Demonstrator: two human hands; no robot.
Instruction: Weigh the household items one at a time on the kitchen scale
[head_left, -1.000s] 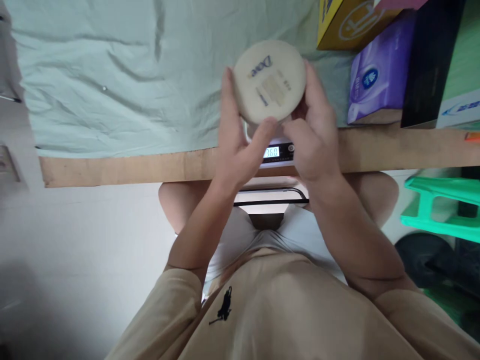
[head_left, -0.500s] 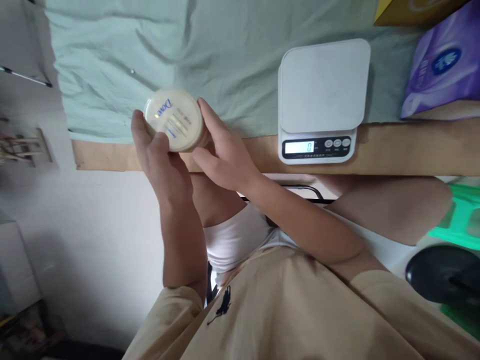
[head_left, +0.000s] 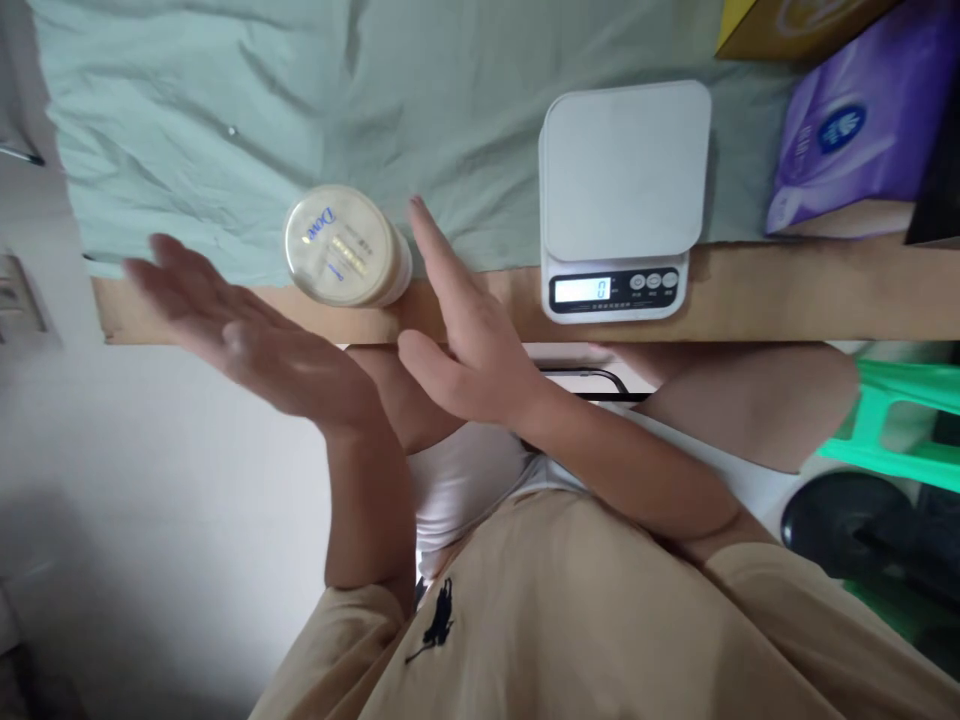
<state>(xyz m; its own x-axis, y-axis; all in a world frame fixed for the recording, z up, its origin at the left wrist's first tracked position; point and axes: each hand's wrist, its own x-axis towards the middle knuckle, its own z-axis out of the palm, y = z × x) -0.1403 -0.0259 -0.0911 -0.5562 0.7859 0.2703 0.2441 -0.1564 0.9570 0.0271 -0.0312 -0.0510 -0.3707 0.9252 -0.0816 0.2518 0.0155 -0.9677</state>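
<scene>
A round cream-coloured jar (head_left: 345, 245) with a clear-looking lid and blue "Dove" lettering stands near the table's front edge. To its left and nearer to me, my left hand (head_left: 262, 350) is open, fingers stretched out, holding nothing. My right hand (head_left: 472, 345) is just right of the jar, thumb and fingers apart, not touching it. Further right sits a white kitchen scale (head_left: 626, 175) with a bare platform; its lit display reads 0.
A green cloth (head_left: 450, 120) covers most of the table, with a bare brown front strip (head_left: 810, 290). At the right are a purple tissue pack (head_left: 862, 130) and a yellow box (head_left: 802, 25). A green stool (head_left: 885, 420) stands below on the right.
Both hands have let go of the jar, which now stands on the table. My left hand has moved left and opened; my right hand has drawn back slightly. The view has shifted a little.
</scene>
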